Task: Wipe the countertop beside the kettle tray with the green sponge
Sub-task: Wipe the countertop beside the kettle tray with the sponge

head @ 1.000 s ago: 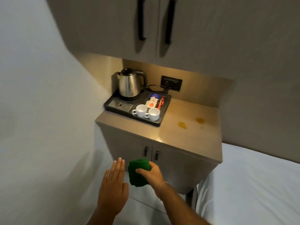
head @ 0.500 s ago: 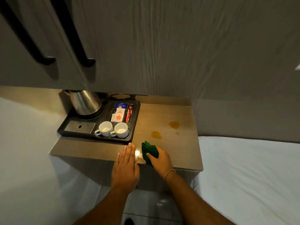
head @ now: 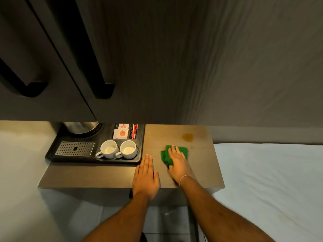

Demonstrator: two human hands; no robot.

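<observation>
My right hand (head: 178, 165) presses flat on the green sponge (head: 165, 154), which lies on the wooden countertop (head: 204, 165) to the right of the black kettle tray (head: 52, 154). A brownish stain (head: 187, 137) sits on the counter just beyond the sponge. My left hand (head: 146, 179) rests flat, fingers together, on the counter by the tray's front right corner, holding nothing. The steel kettle (head: 81, 127) stands at the tray's back left, its top hidden by the cabinet above.
Two white cups (head: 118, 149) and tea sachets (head: 121, 132) sit in the tray beside a metal drip grate (head: 75, 148). A dark overhead cabinet (head: 139, 58) with black handles hangs low. A white bed (head: 271, 180) adjoins the counter's right side.
The view has come closer to the counter. My right hand moved the sponge from the front edge onto the counter, over where the nearer stain was. My left hand stays by the tray corner.
</observation>
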